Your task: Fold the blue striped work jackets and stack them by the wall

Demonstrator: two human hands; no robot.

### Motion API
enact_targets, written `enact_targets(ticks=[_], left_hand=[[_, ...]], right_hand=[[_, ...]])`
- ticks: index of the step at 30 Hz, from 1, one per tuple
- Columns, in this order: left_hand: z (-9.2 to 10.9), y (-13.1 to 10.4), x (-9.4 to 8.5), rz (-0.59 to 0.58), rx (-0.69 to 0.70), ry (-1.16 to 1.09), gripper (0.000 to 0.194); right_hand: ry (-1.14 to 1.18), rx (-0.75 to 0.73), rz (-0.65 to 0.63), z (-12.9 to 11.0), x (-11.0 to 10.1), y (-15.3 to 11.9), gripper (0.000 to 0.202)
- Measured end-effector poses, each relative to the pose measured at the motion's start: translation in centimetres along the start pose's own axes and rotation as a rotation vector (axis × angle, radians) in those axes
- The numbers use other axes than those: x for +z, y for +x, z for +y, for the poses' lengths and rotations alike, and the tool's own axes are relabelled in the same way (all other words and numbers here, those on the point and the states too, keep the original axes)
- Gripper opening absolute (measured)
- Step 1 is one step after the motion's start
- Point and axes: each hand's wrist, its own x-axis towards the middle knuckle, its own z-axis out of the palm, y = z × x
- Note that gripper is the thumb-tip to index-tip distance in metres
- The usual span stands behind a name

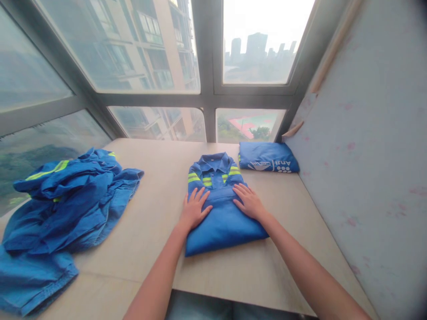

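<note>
A blue work jacket [223,224] with yellow-green reflective stripes lies partly folded in front of me, its collar pointing toward the window. Its lower part is turned up over the front, and the folded edge crosses just below the stripes. On the left side of that folded part rests my left hand [195,209], flat with the fingers spread. My right hand [249,202] lies palm down on the right side, fingers stretched out. Both hands touch the cloth without gripping it.
Unfolded blue work clothes [73,204] with the same stripes lie heaped on the left of the pale tabletop [156,195]. A neatly folded blue garment [267,156] with white lettering sits at the back right, near the wall [363,146]. Window frames [208,66] border the back.
</note>
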Motion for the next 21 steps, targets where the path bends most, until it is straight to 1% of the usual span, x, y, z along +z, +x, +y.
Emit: enact_targets(ticks=[2,4,6,8,11,13,15,16,18,19,21], left_hand=[[-0.8,0.5,0.5,-0.031,0.001,-0.002,0.062],[-1.2,0.7,0.8,-0.033,0.006,0.0,0.063],[-1.2,0.4,0.8,-0.037,0.014,-0.015,0.063],[-0.9,-0.4,0.7,-0.04,0.022,-0.044,0.063],[0.0,-2.7,0.5,-0.033,0.043,-0.095,0.063],[0.4,-4.8,0.3,-0.02,0.066,-0.127,0.065],[0.3,-7.0,-0.2,-0.001,0.114,-0.167,0.065],[0.0,-8.0,-0.5,0.011,0.153,-0.189,0.064],[-1.2,-9.6,-1.2,0.044,0.246,-0.232,0.058],[-2.1,-10.1,-1.4,0.06,0.29,-0.243,0.057],[-3.9,-10.5,-1.9,0.072,0.37,-0.225,0.061]], right_hand=[[0.012,0.024,-0.001,0.7,0.8,0.1,0.053],[0.024,0.031,-0.004,1.0,1.1,-0.1,0.053],[0.037,0.032,-0.007,1.0,1.2,-0.6,0.053],[0.051,0.027,-0.006,0.6,1.0,-1.4,0.054],[0.065,-0.01,-0.015,-0.5,0.5,-3.7,0.055],[0.069,-0.049,-0.031,-1.2,0.1,-5.8,0.058],[0.09,-0.104,-0.046,-1.3,-0.5,-8.0,0.061],[0.112,-0.14,-0.05,-1.0,-0.9,-9.0,0.061],[0.164,-0.218,-0.038,0.0,-1.6,-10.5,0.054],[0.185,-0.258,-0.03,0.7,-1.9,-11.0,0.05],[0.202,-0.34,-0.034,2.1,-2.7,-11.4,0.051]])
